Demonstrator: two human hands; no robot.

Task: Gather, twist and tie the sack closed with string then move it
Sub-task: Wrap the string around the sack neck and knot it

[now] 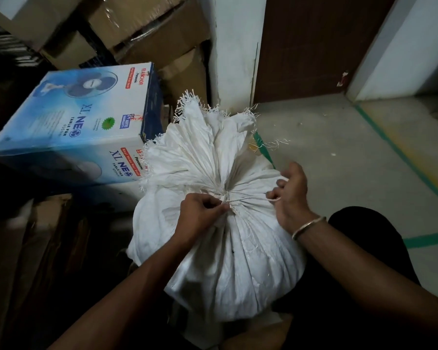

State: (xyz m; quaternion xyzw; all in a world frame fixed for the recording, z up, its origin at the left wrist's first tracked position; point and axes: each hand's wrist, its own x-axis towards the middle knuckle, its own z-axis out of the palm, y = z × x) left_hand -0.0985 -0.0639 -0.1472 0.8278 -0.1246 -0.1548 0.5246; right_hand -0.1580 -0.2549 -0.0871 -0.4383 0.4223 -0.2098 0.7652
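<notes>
A full white woven sack (238, 261) stands upright in front of me, its mouth gathered into a pleated neck with frayed edges fanning out above. A thin white string (248, 199) is wound around the neck and stretches taut to the right. My left hand (200, 213) pinches one end of the string right at the neck. My right hand (292, 195), a metal bangle on its wrist, grips the other end a short way right of the neck, fingers curled around it.
A blue and white table fan box (71, 122) stands just left of the sack. Brown cardboard cartons (147, 29) are stacked behind it. A brown door (314, 46) and white wall lie ahead. Concrete floor with green and yellow tape lines (395, 150) spreads to the right.
</notes>
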